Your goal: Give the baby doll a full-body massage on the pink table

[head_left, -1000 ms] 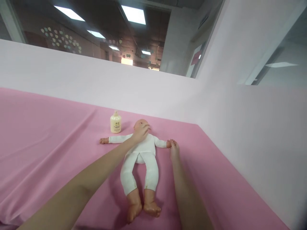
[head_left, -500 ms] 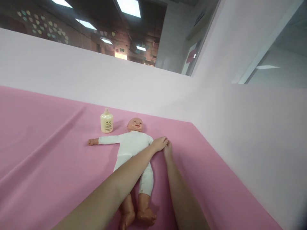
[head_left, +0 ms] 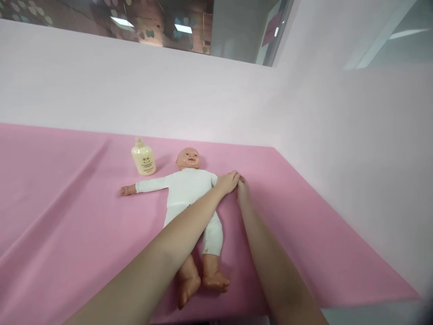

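Observation:
A baby doll [head_left: 187,189] in a white suit lies face up on the pink cloth [head_left: 77,216], its head toward the wall. One of its arms stretches out to the left. My left hand [head_left: 228,182] is wrapped over the doll's other arm, on the right side. My right hand [head_left: 242,188] touches my left fingertips at the end of that arm, its fingers closed. The doll's hand there is hidden by my fingers. My left forearm crosses above the doll's belly and hip.
A cream pump bottle [head_left: 145,159] stands left of the doll's head. Behind the pink surface rises a white wall [head_left: 135,90] with a window, and another wall [head_left: 365,149] runs along the right.
The view has tilted downward, so the front edge of the pink surface now shows. Both hands remain together at the doll's arm.

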A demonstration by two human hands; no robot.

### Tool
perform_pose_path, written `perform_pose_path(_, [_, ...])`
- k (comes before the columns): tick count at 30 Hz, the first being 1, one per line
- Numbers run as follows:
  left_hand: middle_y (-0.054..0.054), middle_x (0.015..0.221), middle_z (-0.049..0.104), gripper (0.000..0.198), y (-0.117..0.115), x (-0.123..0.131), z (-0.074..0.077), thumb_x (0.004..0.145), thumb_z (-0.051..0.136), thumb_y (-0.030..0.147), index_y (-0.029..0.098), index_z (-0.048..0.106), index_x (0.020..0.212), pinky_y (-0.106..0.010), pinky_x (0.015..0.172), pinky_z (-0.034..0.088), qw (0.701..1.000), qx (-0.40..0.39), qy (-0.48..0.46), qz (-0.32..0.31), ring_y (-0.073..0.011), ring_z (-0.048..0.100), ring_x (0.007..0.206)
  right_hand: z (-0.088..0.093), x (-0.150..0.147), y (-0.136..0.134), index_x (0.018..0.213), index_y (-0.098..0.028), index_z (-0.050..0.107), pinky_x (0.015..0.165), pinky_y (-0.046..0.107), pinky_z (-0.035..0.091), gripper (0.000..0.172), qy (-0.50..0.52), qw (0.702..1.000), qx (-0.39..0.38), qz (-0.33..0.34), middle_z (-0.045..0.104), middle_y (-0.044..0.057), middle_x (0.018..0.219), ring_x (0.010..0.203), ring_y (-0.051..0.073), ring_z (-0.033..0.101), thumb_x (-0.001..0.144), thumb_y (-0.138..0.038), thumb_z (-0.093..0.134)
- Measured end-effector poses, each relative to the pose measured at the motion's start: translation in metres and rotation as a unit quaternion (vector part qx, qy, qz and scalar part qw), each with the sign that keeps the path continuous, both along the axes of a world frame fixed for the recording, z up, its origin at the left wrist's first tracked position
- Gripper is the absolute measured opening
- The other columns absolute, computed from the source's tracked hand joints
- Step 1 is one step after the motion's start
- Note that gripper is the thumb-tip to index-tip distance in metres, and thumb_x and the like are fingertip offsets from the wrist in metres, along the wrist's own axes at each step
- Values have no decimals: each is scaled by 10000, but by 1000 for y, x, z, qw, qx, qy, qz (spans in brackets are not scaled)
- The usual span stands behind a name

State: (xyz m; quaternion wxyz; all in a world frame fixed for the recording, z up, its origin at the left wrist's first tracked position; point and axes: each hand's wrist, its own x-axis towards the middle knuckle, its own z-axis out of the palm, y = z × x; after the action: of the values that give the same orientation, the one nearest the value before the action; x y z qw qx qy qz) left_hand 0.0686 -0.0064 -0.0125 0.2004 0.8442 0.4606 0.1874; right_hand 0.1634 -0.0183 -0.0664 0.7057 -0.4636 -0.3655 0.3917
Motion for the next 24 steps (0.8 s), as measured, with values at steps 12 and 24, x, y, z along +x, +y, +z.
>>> perform_pose_path(12, [-160,1231,750,604,3,1,-5,1091,160,503,165,638,1242,-430,980,508,998,-10,40,49,-315,708,1150,1,-3,0,834,-227,610,597,271,516,273,68,997,-32,-31,683,-11,739,698,171,655,800,-498,614])
perform_pose_path(24, [-104,1283,738,487,6,0,-2,1107,185,393,206,602,1273,-341,972,509,999,-13,-5,50,-235,690,1186,2,-2,-5,947,-213,683,674,297,555,365,54,998,-17,-10,737,10,851,767,186,670,654,-399,795])
